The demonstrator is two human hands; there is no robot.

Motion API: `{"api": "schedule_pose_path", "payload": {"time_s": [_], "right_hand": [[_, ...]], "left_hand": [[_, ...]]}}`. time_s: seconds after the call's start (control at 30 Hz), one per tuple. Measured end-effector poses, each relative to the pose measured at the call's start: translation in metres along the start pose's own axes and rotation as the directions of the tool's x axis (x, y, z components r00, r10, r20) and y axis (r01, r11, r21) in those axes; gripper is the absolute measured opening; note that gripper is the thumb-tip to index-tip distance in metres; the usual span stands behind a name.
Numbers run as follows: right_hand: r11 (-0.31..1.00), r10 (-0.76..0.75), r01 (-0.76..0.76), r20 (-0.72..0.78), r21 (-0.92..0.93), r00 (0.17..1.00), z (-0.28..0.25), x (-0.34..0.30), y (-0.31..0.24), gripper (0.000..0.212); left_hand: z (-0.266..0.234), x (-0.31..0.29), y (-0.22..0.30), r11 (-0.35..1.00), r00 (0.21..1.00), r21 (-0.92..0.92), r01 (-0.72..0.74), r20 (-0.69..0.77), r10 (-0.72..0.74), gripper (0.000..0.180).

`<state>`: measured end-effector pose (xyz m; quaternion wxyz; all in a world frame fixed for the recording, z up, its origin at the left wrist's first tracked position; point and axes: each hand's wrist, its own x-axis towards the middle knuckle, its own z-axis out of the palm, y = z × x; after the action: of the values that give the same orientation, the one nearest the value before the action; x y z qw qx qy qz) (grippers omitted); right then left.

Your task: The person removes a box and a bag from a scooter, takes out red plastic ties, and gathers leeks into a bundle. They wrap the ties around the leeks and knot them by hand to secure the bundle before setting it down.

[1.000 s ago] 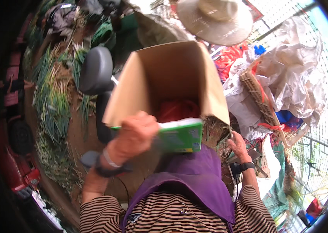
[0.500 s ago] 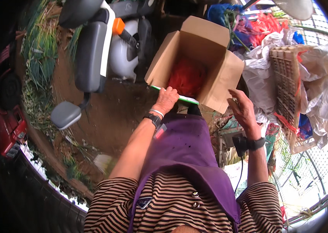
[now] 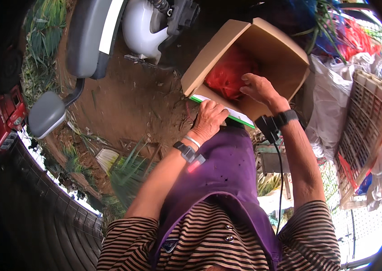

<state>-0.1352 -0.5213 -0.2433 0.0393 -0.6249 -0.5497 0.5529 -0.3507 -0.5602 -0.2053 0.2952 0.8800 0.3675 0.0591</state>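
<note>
1. The open cardboard box (image 3: 268, 54), stiff, brown and square-cornered, sits tilted above the bare dirt, a crumpled glossy red plastic bag (image 3: 229, 74) inside.
2. The left hand (image 3: 209, 119) curls closed over the box's green-edged near flap (image 3: 222, 110).
3. The right hand (image 3: 259, 88), fingers loosely spread, reaches in, touching the bag.
4. A slatted plastic crate (image 3: 367, 131) leans to the right.

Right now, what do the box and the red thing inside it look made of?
Box: brown cardboard, matte, with folded flaps; the near flap under the left hand has a white, green-edged printed face. Red bag by the right hand: probably thin plastic film, crinkled and slightly glossy.
</note>
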Motion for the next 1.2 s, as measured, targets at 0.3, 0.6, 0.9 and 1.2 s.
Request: {"api": "schedule_pose_path", "payload": {"time_s": [0.3,0.6,0.9,1.2], "right_hand": [[0.874,0.100,0.151,0.474,-0.462,0.875,0.108,0.118,0.041,0.046],[0.857,0.341,-0.112,0.392,-0.502,0.855,0.201,0.152,0.091,0.028],[0.907,0.225,-0.071,0.335,-0.415,0.915,0.061,0.044,0.007,0.015],[0.585,0.370,-0.399,0.205,0.706,0.906,-0.074,-0.147,-0.096,0.027]], "left_hand": [[0.018,-0.028,-0.028,1.000,0.992,-0.014,-0.013,0.127,0.014,0.016],[0.019,-0.036,-0.042,0.999,0.995,0.012,-0.029,0.101,0.028,0.024],[0.014,-0.026,-0.036,0.993,0.985,-0.092,0.069,0.164,-0.053,0.021],[-0.018,-0.041,-0.047,0.984,0.971,-0.093,0.154,0.201,-0.132,0.023]]}}
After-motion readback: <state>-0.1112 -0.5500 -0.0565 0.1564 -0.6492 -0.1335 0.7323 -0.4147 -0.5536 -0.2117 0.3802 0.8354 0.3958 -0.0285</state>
